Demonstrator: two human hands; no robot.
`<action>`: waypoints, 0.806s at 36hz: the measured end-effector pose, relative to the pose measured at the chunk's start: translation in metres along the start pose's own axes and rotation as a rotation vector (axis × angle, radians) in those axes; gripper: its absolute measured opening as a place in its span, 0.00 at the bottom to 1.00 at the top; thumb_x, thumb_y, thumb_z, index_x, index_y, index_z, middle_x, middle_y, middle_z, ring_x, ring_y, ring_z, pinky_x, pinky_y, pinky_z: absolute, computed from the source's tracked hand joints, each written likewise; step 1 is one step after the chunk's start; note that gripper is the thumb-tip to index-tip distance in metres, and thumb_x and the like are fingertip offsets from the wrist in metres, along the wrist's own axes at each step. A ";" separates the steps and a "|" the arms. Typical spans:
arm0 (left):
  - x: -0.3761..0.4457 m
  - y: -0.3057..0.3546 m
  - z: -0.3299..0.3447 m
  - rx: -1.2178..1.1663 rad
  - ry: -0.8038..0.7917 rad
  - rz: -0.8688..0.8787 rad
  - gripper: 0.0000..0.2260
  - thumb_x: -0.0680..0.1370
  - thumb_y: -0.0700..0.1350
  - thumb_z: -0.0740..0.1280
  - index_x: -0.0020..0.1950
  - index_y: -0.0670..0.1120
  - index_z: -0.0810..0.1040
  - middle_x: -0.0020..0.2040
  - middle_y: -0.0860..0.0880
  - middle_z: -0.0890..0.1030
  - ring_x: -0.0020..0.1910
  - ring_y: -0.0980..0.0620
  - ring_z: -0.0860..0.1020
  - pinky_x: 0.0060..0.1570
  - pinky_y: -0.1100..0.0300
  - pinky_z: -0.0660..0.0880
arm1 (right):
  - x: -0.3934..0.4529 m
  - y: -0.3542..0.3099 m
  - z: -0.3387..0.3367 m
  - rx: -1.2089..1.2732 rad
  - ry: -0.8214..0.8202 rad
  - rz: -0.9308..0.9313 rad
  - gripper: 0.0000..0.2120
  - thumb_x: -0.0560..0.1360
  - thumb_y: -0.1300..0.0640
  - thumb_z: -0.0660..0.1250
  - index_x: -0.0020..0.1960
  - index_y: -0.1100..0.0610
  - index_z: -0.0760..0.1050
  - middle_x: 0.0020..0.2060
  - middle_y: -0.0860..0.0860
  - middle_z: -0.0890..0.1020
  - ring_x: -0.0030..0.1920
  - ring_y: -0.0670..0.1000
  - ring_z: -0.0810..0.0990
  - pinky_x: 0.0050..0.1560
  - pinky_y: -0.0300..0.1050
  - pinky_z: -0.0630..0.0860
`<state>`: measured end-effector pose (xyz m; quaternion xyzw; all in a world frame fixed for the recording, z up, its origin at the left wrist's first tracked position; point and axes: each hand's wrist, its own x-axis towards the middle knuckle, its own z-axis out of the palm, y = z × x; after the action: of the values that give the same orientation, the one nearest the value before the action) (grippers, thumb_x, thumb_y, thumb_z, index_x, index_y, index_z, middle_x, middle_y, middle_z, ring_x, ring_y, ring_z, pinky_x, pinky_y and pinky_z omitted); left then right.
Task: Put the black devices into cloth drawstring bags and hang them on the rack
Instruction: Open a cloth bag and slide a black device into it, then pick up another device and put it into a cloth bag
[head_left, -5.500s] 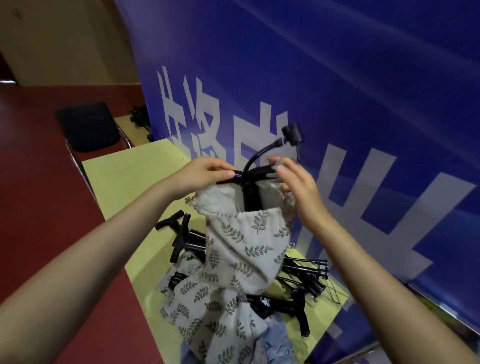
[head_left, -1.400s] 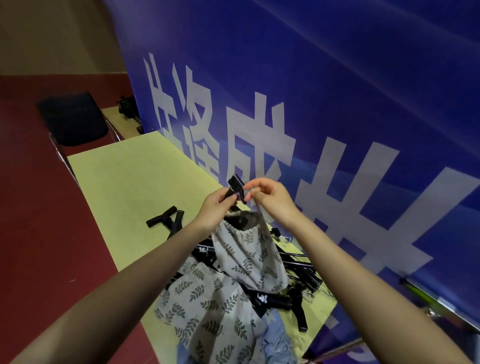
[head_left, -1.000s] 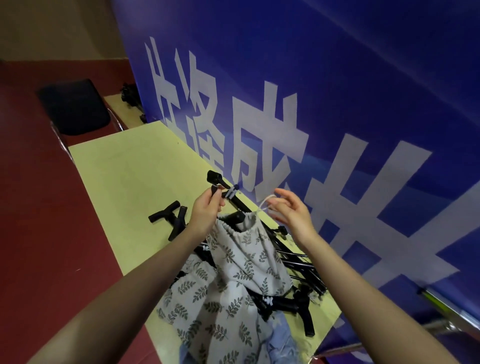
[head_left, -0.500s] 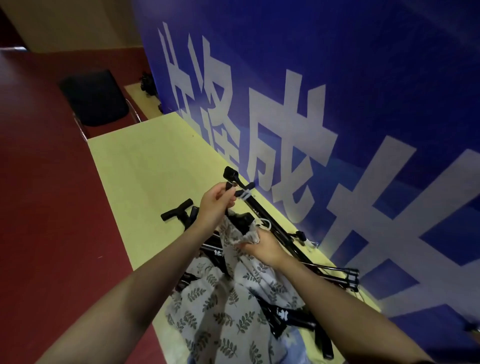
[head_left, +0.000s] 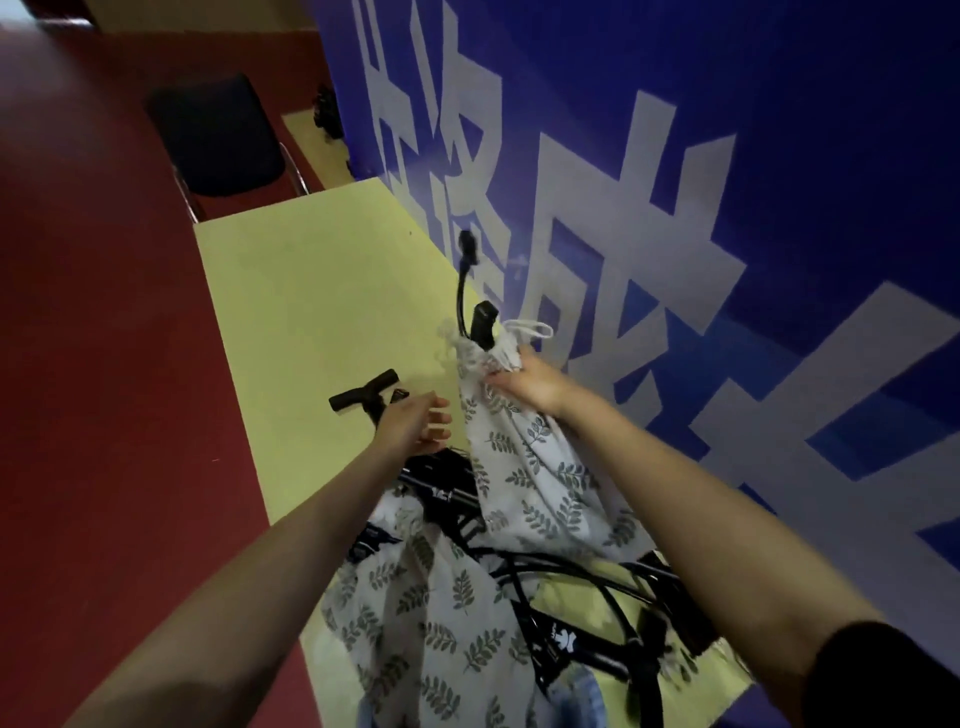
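Above the pale yellow worktop, beside the blue banner with large white characters, the right hand grips the gathered neck of a leaf-print drawstring bag and holds it up, its white cord looping out just above the fingers. From the bag's mouth stick a black device with a thick handle end and a thin curved stalk that rises to a small dark head. The left hand hangs just to the left of the bag with fingers loosely spread, holding nothing and not touching the cloth. Below it a T-shaped black device lies on the worktop, and nearer the person a tangle of more black devices sits mixed with another leaf-print bag. At the far end stands a black chair on the red floor
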<state>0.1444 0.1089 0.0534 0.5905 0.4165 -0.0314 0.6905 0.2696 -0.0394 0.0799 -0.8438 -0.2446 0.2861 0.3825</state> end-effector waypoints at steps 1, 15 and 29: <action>0.005 -0.007 0.004 0.008 -0.001 -0.005 0.12 0.81 0.49 0.62 0.52 0.42 0.79 0.37 0.48 0.79 0.30 0.51 0.77 0.36 0.58 0.75 | 0.008 0.001 0.004 -0.079 -0.012 0.041 0.31 0.74 0.48 0.67 0.69 0.61 0.60 0.50 0.56 0.78 0.45 0.53 0.77 0.44 0.48 0.74; 0.026 -0.086 -0.003 0.537 0.110 0.274 0.08 0.82 0.44 0.61 0.53 0.47 0.80 0.49 0.50 0.81 0.49 0.51 0.78 0.52 0.55 0.74 | 0.059 0.098 0.052 -0.469 -0.063 0.188 0.26 0.79 0.48 0.63 0.71 0.59 0.62 0.61 0.60 0.76 0.58 0.61 0.76 0.48 0.50 0.73; 0.010 -0.137 -0.050 0.790 -0.015 0.316 0.12 0.80 0.52 0.62 0.39 0.50 0.70 0.34 0.50 0.76 0.32 0.52 0.75 0.34 0.56 0.68 | -0.052 0.072 0.096 -0.181 0.468 -0.134 0.20 0.77 0.56 0.65 0.67 0.58 0.70 0.60 0.55 0.75 0.65 0.55 0.67 0.64 0.46 0.66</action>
<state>0.0503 0.1143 -0.0590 0.8661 0.2718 -0.0864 0.4105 0.1820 -0.0660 -0.0139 -0.8998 -0.2292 0.0339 0.3697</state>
